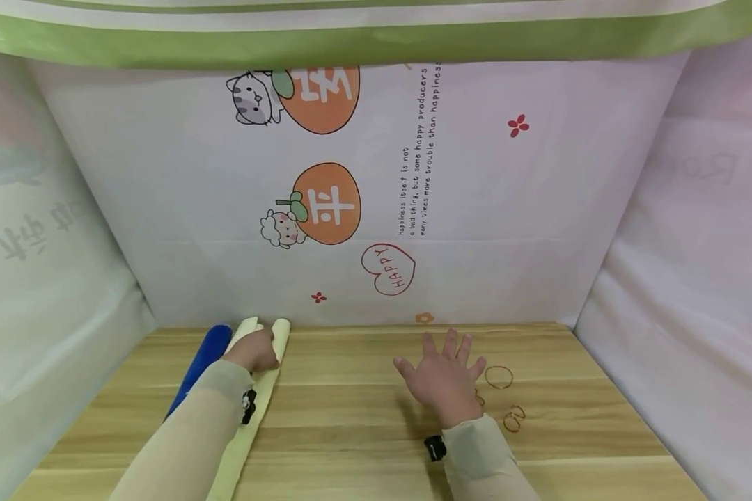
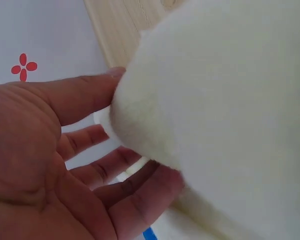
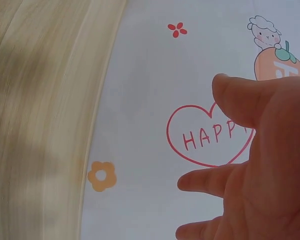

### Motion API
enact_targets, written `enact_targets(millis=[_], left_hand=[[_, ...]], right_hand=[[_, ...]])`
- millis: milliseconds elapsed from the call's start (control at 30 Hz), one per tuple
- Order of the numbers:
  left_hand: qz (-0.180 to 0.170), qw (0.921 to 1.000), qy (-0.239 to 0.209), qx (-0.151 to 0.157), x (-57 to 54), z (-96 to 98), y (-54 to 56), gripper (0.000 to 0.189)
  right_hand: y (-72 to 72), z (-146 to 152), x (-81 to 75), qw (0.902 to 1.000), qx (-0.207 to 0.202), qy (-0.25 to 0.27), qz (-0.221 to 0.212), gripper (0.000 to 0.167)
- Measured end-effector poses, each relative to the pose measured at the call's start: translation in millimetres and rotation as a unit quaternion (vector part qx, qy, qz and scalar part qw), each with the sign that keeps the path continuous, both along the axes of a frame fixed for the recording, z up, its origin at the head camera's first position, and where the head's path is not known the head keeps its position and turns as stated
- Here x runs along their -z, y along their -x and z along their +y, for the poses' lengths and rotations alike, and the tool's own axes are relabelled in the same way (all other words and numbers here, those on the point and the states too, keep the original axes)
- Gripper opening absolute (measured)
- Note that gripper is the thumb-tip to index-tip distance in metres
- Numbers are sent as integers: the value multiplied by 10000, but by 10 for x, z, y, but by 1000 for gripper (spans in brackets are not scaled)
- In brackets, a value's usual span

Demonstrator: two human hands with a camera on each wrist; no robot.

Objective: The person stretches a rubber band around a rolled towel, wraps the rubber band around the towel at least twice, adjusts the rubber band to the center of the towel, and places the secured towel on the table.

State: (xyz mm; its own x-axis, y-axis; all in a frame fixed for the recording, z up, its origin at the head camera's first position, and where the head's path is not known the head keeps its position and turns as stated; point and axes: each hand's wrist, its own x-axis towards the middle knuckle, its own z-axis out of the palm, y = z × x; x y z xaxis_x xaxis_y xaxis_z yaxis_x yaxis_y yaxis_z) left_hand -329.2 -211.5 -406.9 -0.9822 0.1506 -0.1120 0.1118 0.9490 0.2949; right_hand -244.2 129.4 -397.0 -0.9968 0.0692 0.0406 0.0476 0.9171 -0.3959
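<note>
On the left of the wooden table lies a long, cream, fuzzy cloth (image 1: 246, 438), folded or rolled lengthwise. My left hand (image 1: 257, 348) grips its far end; in the left wrist view the thumb is on one side of the cream fold and the fingers are on the other. Along the cloth's left side lies a blue roll of fabric (image 1: 202, 365). My right hand (image 1: 441, 381) is above the right half of the table, its fingers spread and straight, holding nothing. Several thin elastic bands (image 1: 498, 387) lie just right of it, one partly hidden by the hand.
A white printed sheet (image 1: 476, 209) rises behind the table's far edge. Similar white sheets (image 1: 695, 278) stand at both sides. Across the top of the view hangs a green-edged fold (image 1: 376, 47). Bare wood-grain table (image 1: 338, 417) lies between the hands.
</note>
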Motion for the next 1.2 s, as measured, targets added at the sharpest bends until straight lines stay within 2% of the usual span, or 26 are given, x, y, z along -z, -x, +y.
enact_targets(millis=[133,200,267,400,500,667,900,1033,1200], left_hand=[[-200,9983,-528,151,74,92,-22,64],[-426,9948,-901,219,104,157,-36,63],[-599,9906,-1212,194,115,217,-53,61],[-720,9873,-1413,29,120,297,-92,60],[-763,9877,-1361,93,124,338,-126,62],[-906,9856,-1354,444,140,472,-172,63],[-629,9892,-963,908,189,763,-189,60],[-510,9913,-596,1055,209,868,-171,62],[-409,9917,-357,1167,172,940,-172,63]], right_hand=[[-12,-8,4,10000,-5,10,-80,93],[-21,-13,3,9999,-16,14,-104,92],[-30,-18,-2,9999,-25,11,-110,92],[-47,-23,-8,10000,-49,17,-72,91],[-59,-22,-10,9999,-71,48,-52,90],[-59,-2,8,10000,-81,19,-43,89],[-47,21,7,9999,-111,0,-53,89],[-38,27,-4,9999,-134,6,-72,89],[-11,53,-11,9999,-134,-25,-79,90]])
